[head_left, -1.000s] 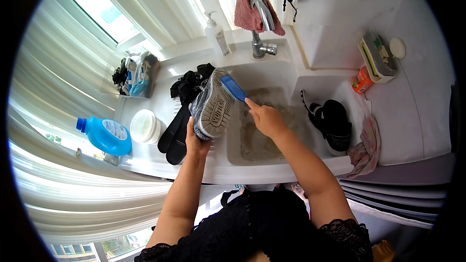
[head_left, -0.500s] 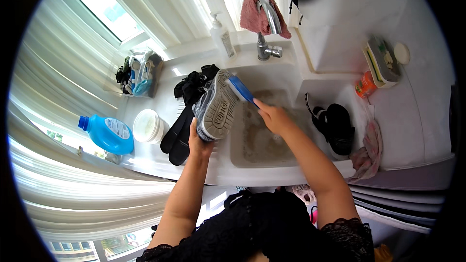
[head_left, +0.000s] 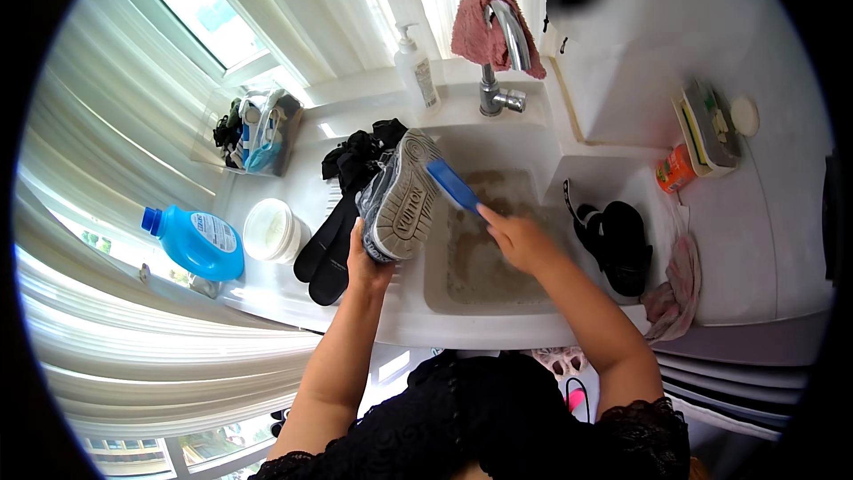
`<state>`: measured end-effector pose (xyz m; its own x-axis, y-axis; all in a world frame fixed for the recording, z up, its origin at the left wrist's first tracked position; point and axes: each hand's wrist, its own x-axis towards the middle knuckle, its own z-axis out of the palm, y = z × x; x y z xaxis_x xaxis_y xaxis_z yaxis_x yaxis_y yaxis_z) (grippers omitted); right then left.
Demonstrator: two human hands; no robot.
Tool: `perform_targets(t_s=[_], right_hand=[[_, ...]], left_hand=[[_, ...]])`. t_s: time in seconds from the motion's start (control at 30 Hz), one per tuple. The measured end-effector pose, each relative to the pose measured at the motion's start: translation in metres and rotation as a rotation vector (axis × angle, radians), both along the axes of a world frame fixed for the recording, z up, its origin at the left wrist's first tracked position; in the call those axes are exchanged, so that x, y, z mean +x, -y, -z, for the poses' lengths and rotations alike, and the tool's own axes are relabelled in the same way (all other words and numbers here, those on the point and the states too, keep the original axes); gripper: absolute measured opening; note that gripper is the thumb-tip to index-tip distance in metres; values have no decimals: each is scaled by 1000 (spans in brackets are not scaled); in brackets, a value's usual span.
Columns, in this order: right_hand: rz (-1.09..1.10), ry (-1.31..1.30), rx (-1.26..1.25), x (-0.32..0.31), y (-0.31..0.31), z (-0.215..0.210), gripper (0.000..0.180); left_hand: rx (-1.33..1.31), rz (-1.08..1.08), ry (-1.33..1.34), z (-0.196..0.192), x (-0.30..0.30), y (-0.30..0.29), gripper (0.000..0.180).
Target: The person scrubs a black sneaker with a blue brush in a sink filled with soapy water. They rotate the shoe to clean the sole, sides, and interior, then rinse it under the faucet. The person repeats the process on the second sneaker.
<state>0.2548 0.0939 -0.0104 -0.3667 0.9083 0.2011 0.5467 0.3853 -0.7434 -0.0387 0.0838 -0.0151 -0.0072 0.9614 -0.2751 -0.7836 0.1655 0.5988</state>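
My left hand (head_left: 366,265) is closed round the heel end of a sneaker (head_left: 404,200), which is tilted so its pale grey patterned sole faces up and right. In my right hand (head_left: 519,236) is the handle of a blue scrubbing brush (head_left: 455,185). The brush head lies against the right edge of the sole; the bristles are mostly hidden. Below and right of the shoe is a white sink (head_left: 426,327) holding murky brown water (head_left: 489,262). Black insoles (head_left: 330,253) and bunched black laces or cloth (head_left: 355,156) lie left of the shoe.
Left stand a blue detergent bottle (head_left: 197,244), a white tub (head_left: 269,231) and a clear bin (head_left: 283,147) of mixed items. Behind are a pump bottle (head_left: 416,76) and a faucet (head_left: 490,93) draped with a pink cloth (head_left: 473,28). Another black shoe (head_left: 622,249) sits on the right ledge.
The brush and my right hand have shifted slightly right and down along the sole's edge. My left hand keeps the sneaker in nearly the same place.
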Motion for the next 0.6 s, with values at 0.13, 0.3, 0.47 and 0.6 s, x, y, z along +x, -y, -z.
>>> perform_targets(t_s=[0.13, 0.3, 0.47, 0.6], right_hand=[[0, 4, 7, 19, 21, 7, 42], [38, -76, 134, -26, -40, -5, 42], [8, -66, 41, -4, 29, 5, 42], [-2, -155, 44, -4, 50, -16, 41]], left_hand=[[-12, 36, -30, -8, 6, 0, 55], [-51, 12, -65, -15, 8, -1, 54], [-36, 18, -19, -6, 2, -1, 55], [14, 51, -23, -5, 4, -1, 55]])
